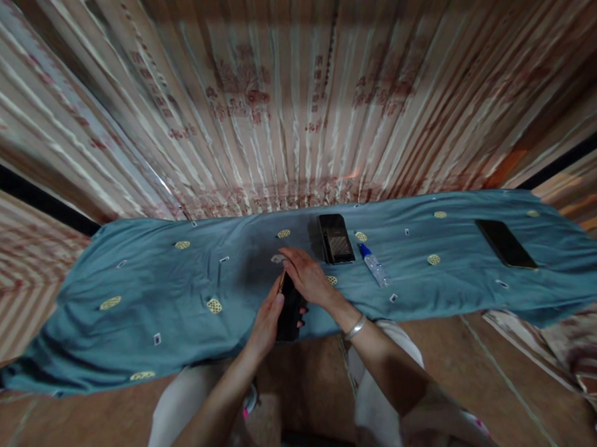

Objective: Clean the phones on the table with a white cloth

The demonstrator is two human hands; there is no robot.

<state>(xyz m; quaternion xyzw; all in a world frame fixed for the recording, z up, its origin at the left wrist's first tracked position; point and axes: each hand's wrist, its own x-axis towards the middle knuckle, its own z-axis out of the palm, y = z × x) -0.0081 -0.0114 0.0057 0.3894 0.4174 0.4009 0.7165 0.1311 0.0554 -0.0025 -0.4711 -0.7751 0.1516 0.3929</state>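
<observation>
Blue cloth [138, 308] with small round yellow patches covers the whole worktop; striped curtain [294, 116] hangs right behind its far edge. Brown floor below the near edge, my knees in light trousers under it.

Black phone [506, 243] lies flat near the far right corner, well apart from everything else. Second black phone [336, 238] lies flat at the middle of the far edge, screen up, with some reflection on the glass. Just right of it is a small clear bottle [375, 264] with a blue cap, lying on its side, close to that phone but not touching it.

Third phone [288, 311], black, is in my hands at the middle of the near edge, standing on its long side, tilted, lower end past the cloth edge. My left hand [267, 322] is wrapped around its left side, thumb up along the edge, fingertips showing on the right side: closed grip on the phone. My right hand [306, 276] sits over the top end, fingers bent and pointing left, palm down; touching the phone's top, but can't tell if it's actually gripping. Silver bangle [356, 327] on my right wrist.

Small pale scrap [277, 258] on the cloth just beyond my right fingertips; too small to identify.
</observation>
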